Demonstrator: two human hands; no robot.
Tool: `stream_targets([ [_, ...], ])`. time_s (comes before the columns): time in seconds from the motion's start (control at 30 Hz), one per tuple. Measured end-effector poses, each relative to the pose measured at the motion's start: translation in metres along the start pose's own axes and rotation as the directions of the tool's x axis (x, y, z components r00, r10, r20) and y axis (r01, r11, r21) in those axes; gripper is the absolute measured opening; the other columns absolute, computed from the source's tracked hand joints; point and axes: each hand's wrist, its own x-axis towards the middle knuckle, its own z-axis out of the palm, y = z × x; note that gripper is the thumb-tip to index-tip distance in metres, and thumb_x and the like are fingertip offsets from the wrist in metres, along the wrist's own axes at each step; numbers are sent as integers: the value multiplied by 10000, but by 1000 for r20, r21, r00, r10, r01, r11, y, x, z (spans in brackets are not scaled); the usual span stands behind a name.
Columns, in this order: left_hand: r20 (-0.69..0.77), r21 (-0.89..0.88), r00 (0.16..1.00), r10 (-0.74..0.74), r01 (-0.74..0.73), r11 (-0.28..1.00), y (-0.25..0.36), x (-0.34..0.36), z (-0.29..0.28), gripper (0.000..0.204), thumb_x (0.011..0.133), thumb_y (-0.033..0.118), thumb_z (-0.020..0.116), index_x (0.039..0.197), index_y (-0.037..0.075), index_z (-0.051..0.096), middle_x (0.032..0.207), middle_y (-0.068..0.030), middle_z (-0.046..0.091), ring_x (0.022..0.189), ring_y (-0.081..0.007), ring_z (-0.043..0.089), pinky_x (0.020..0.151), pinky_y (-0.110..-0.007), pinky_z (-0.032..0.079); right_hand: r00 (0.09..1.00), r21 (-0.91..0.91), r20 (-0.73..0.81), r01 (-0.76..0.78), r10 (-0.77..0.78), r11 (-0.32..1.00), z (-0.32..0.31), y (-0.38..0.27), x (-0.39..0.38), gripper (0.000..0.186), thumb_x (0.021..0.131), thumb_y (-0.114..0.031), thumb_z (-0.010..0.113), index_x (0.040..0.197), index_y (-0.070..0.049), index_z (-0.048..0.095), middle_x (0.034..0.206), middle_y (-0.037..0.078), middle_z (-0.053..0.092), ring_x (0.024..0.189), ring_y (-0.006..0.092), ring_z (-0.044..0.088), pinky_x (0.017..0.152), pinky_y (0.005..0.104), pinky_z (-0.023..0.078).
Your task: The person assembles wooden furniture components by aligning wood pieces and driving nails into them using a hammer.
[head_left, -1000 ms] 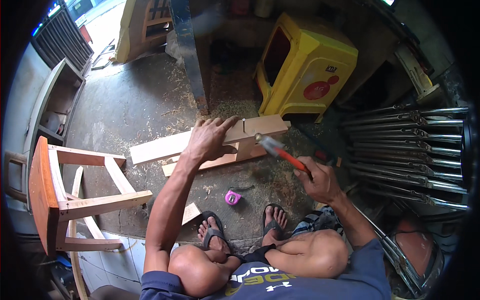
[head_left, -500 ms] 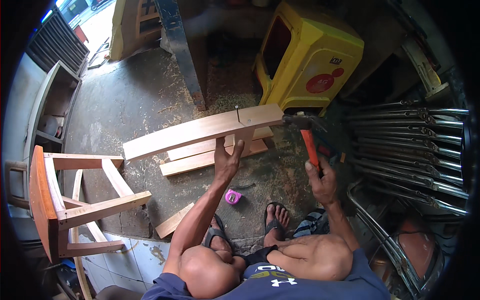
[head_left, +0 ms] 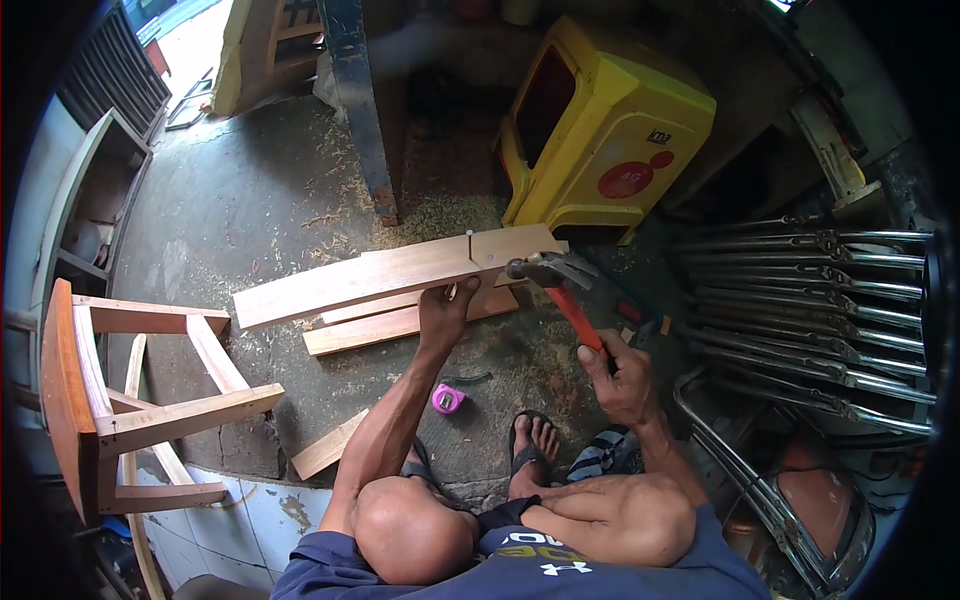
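My left hand (head_left: 446, 312) is closed at the near edge of a long pale wooden board (head_left: 340, 286), its thumb up along a shorter wood piece below. A nail (head_left: 470, 246) stands upright in the board, most of its shank showing. To its right lies what looks like a second nail head, flush with the wood. In my right hand (head_left: 624, 378) is a claw hammer (head_left: 574, 316) with an orange handle. Its dark metal head is beside the board's right part, to the right of the standing nail; whether it touches the wood I cannot tell.
More planks (head_left: 365, 334) lie below the board. A pink tape measure (head_left: 447, 399) rests on the floor near my feet. At left stands a wooden stool frame (head_left: 190, 430) on its side; far right, a yellow plastic stool (head_left: 630, 130) and stacked metal tube frames (head_left: 830, 310).
My right hand has brought the hammer left, its head closer to the nail. The board's right end sits slightly lower in view, and my left hand still grips there. The whole view has shifted a little.
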Motion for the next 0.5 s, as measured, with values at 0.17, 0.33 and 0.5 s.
stream_targets([
  [0.17, 49, 46, 999, 6, -9, 999, 7, -7, -13, 269, 941, 142, 742, 1160, -12, 720, 1099, -102, 751, 1073, -191, 674, 967, -359, 509, 994, 53, -4, 109, -109, 993, -24, -57, 20, 286, 1090, -292, 552, 1182, -31, 622, 681, 50, 564, 551, 118, 534, 512, 300, 406],
  [0.33, 94, -22, 995, 40, -38, 999, 2, -4, -2, 243, 911, 67, 768, 1136, -10, 712, 1102, -92, 747, 1079, -181, 678, 974, -360, 512, 941, -211, -55, 316, -335, 925, -19, -68, 33, 203, 1072, -220, 573, 1161, -39, 597, 706, 195, 623, 598, 380, 644, 532, 380, 477],
  [0.5, 27, -173, 988, 151, -144, 974, -6, 0, -11, 282, 882, 93, 812, 1135, 4, 725, 1067, -73, 757, 1031, -176, 683, 941, -352, 520, 986, -113, 164, 29, -11, 993, -46, -109, 42, 218, 1063, -241, 599, 1136, -36, 588, 628, 132, 595, 563, 236, 631, 543, 347, 454],
])
